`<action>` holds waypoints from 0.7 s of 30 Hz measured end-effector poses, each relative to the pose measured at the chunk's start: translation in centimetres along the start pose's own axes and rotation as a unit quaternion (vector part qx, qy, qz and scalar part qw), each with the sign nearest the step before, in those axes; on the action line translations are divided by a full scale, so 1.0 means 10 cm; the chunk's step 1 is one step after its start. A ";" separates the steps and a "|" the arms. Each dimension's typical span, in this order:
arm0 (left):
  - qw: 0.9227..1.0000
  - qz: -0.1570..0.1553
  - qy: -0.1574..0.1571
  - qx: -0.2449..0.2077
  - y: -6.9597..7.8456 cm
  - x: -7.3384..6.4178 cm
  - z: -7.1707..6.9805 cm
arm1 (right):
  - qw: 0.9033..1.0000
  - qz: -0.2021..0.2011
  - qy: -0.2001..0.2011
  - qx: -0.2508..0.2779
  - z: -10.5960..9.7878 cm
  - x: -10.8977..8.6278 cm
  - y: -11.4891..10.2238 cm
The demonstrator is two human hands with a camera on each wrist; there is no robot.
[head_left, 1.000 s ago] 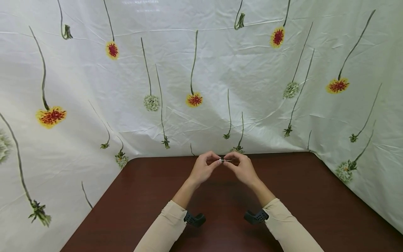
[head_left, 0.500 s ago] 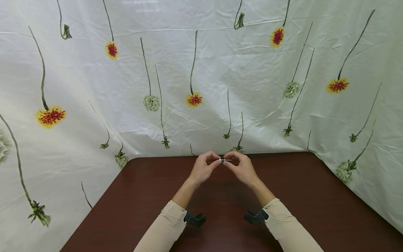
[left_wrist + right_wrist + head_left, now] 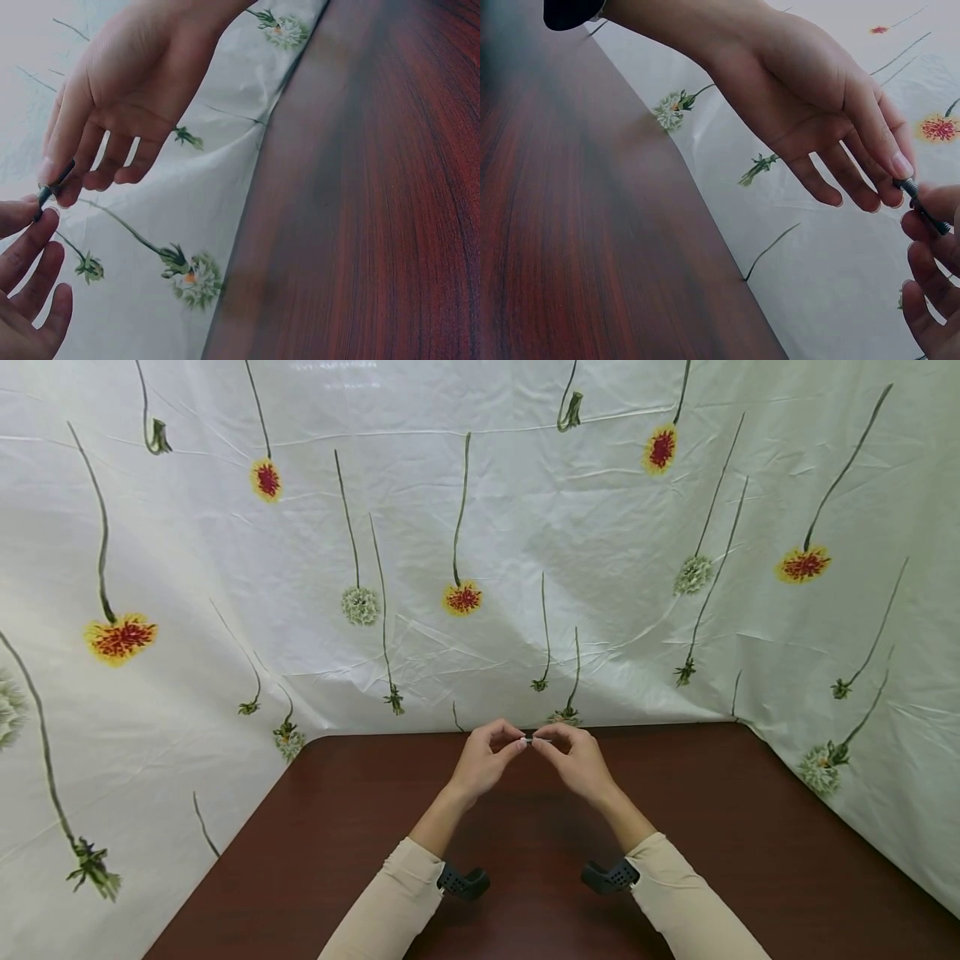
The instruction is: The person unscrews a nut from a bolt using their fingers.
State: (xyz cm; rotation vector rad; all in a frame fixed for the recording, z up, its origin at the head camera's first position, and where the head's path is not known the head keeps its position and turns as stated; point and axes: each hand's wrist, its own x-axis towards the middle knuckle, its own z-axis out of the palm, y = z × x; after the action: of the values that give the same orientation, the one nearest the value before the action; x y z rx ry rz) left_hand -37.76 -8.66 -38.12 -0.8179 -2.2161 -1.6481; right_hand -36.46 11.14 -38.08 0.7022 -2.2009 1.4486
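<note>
"White cloth (image 3: 405, 510) hangs behind, printed with pale dandelion heads (image 3: 361, 606) and red-and-yellow blooms (image 3: 462, 599), and it drops to a glossy red-brown surface (image 3: 360, 827). Starting from the left, what comes in?"

"First a beige sleeve (image 3: 397, 897), a black wristband (image 3: 463, 883) at its cuff, then the left hand (image 3: 483, 758). Its thumb and forefinger pinch one end of a small dark threaded piece (image 3: 922, 211)."

"Where exactly is that piece?"

"Between the two hands, near the far edge of the surface as the head view has it. It looks bolt-like; I can't tell whether it is one part or two."

"And further right?"

"The right hand (image 3: 581, 762) pinches the other end, fingertips just beside the left one's, its remaining fingers loosely bent. After it come a second wristband (image 3: 611, 877), also black, and a matching sleeve (image 3: 693, 897)."
</note>
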 end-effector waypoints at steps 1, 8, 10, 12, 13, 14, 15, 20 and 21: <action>1.000 0.000 0.000 0.001 0.00 0.00 0.00 | 1.000 0.001 0.000 -0.001 0.00 0.00 0.00; 1.000 0.002 -0.002 0.003 -0.01 0.00 0.00 | 1.000 0.005 0.000 0.002 0.00 0.00 0.01; 1.000 0.003 -0.002 0.005 -0.01 0.00 0.00 | 1.000 0.015 0.004 0.000 0.00 0.00 0.00; 1.000 0.005 -0.003 0.006 -0.01 0.00 0.00 | 1.000 0.019 0.007 -0.001 -0.01 0.00 0.00; 1.000 0.006 -0.004 0.006 -0.01 0.00 0.00 | 1.000 0.016 0.007 0.000 -0.01 0.00 0.00; 1.000 0.008 -0.004 0.006 -0.02 0.00 0.00 | 1.000 0.012 0.006 0.001 -0.01 0.00 0.01; 1.000 0.009 -0.004 0.005 -0.02 0.00 0.00 | 1.000 0.007 0.005 0.002 -0.01 0.00 0.01; 1.000 0.009 0.001 0.000 -0.01 0.00 0.01 | 1.000 -0.007 0.002 0.007 -0.01 0.01 0.03; 1.000 0.009 0.001 0.001 0.00 0.00 0.01 | 1.000 -0.004 0.002 0.006 -0.01 0.01 0.03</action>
State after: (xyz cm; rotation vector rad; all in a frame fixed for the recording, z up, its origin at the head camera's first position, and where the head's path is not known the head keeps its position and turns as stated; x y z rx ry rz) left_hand -37.74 -8.62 -38.19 -0.8331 -2.2032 -1.6387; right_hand -36.67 11.29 -38.20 0.7106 -2.1849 1.4586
